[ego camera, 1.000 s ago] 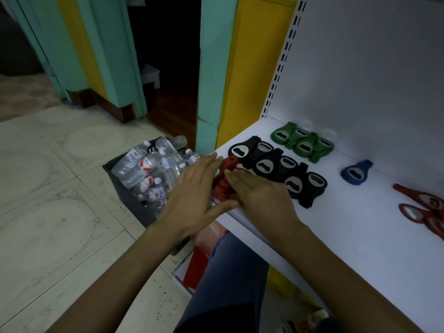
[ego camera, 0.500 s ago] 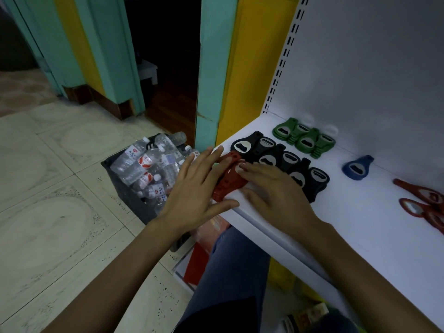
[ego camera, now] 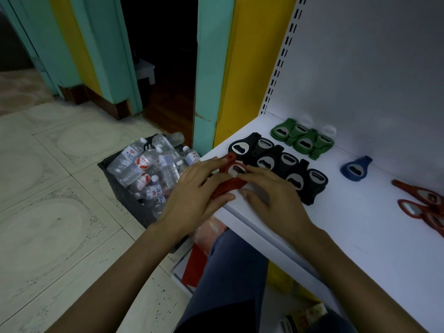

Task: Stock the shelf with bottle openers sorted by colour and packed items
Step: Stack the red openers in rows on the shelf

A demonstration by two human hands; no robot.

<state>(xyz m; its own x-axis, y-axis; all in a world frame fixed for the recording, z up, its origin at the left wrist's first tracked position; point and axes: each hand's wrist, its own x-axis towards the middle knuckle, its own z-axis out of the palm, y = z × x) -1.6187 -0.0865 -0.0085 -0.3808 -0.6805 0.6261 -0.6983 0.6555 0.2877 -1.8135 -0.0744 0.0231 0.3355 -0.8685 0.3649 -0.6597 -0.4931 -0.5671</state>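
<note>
- The red bottle openers (ego camera: 231, 182) lie in a small overlapping bunch at the front left corner of the white shelf (ego camera: 348, 236). Their handles point toward the shelf's edge, and the top one's metal head faces up.
- The left hand (ego camera: 192, 198) rests against the left side of this bunch. Its fingers are straight along the far side and its thumb stretches along the near side at the shelf's edge. Its grip is apart, pressing rather than curled round them.
- The right hand (ego camera: 276, 203) lies palm down on the shelf just right of the bunch. Its fingers are spread and nearly straight, with the fingertips touching the top red opener's head, so this grip is also apart.
- The black bottle openers (ego camera: 271, 162) form a slanting overlapped row just behind the red ones, touching or almost touching them.
- The green bottle openers (ego camera: 304, 140) sit in a shorter row behind the black ones, near the back panel.
- A single blue bottle opener (ego camera: 356, 168) lies apart, to the right of the black row.
- Long reddish openers (ego camera: 422, 203) lie at the right edge of the view, partly cut off.
- A dark crate (ego camera: 125, 198) on the tiled floor (ego camera: 48, 200) stands just left of the shelf, filled with water bottles (ego camera: 144, 164).
- The person's leg in jeans (ego camera: 230, 272) shows below the shelf edge.
</note>
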